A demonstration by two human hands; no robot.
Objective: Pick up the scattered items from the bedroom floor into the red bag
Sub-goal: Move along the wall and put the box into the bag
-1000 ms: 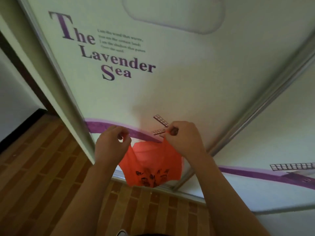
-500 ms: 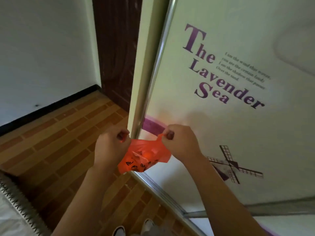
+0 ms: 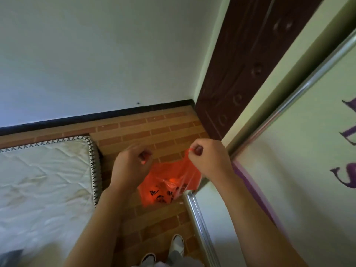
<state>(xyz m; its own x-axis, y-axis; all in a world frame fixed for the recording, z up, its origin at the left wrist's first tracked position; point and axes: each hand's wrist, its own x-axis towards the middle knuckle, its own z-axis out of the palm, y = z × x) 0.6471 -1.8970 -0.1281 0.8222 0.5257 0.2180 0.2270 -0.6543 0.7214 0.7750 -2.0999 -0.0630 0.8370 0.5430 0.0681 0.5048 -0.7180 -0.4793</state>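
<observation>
A red bag (image 3: 169, 185) printed with black marks hangs open above the brick-patterned floor (image 3: 150, 132), stretched between two hands. The left hand (image 3: 129, 166) pinches one top edge, the right hand (image 3: 209, 158) the other. A white mattress (image 3: 44, 176) lies to the left, a sliding wardrobe door (image 3: 300, 180) stands right.

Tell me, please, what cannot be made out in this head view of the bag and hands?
- Red bag: contents unclear through crumpled plastic.
- Left hand: grip on the bag blurred by motion.
- Purple lettering: cut off by the right edge.
- Scattered items: none in view.
</observation>
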